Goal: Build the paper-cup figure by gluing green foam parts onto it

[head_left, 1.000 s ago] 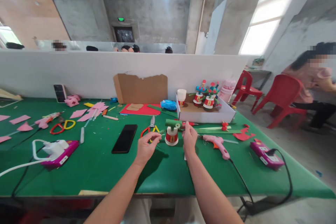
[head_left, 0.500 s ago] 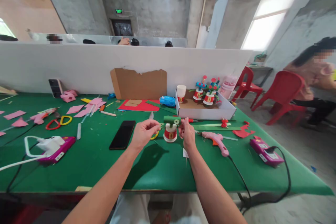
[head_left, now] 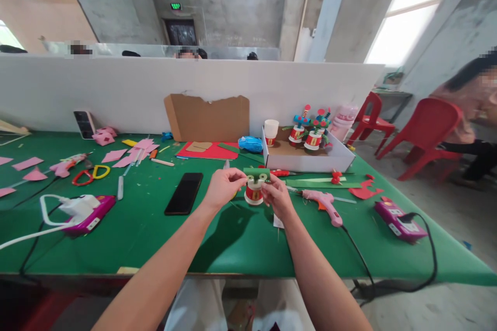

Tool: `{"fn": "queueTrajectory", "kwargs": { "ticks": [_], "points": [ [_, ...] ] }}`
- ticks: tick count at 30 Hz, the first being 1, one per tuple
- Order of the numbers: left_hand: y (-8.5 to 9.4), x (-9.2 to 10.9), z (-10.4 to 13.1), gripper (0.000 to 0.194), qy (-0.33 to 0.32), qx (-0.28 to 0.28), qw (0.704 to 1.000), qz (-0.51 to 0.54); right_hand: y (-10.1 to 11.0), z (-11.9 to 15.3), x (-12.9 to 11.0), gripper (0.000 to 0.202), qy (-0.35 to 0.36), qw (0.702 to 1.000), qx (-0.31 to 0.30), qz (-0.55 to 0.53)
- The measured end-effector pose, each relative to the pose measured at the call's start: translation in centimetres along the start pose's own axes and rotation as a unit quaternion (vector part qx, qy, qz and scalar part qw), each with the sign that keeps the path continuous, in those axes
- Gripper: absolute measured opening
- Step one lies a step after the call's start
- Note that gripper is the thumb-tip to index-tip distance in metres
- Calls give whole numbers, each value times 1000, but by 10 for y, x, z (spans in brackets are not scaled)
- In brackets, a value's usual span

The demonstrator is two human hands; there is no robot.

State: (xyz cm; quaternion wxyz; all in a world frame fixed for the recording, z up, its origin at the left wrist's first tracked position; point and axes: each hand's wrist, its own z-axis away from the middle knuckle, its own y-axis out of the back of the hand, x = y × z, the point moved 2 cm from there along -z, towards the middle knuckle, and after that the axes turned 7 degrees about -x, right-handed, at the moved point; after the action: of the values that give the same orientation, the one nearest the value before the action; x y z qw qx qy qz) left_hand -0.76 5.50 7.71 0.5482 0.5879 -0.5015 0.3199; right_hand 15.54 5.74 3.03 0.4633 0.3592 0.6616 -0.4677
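In front of me is a paper cup figure, an upturned red-and-white cup with a green paper roll across its top. Two pale rings show on the front of the roll. My left hand is closed in a pinch at the figure's left side, just below the roll's end. At the right side, my right hand pinches the figure with thumb and fingers, partly covering the cup. The exact parts between my fingertips are hidden. Yellow-handled scissors lie behind my left hand, mostly covered.
Right of my hands lie a pink glue gun, green paper strips and a purple power strip. Behind stands a white box with similar finished figures. A black phone and red-and-yellow scissors lie left. A person sits far right.
Both hands have come closer together against the figure. The green pleated strip seen at my left fingertips is now mostly hidden, and the roll's rings now face me. The view has shifted slightly.
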Motion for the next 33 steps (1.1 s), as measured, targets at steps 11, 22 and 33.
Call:
{"fn": "queueTrajectory", "kwargs": {
  "ticks": [11,22,33],
  "points": [
    [1,0,-7,12,25,-7,999,-24,-2,-11,2,24,-4,998,23,50],
    [2,7,-10,9,46,-10,997,-57,-2,-13,6,18,-13,1000,-8,5],
    [1,2,-10,9,73,-6,994,-76,-2,-15,10,15,-13,999,-31,-5]
  ]
}}
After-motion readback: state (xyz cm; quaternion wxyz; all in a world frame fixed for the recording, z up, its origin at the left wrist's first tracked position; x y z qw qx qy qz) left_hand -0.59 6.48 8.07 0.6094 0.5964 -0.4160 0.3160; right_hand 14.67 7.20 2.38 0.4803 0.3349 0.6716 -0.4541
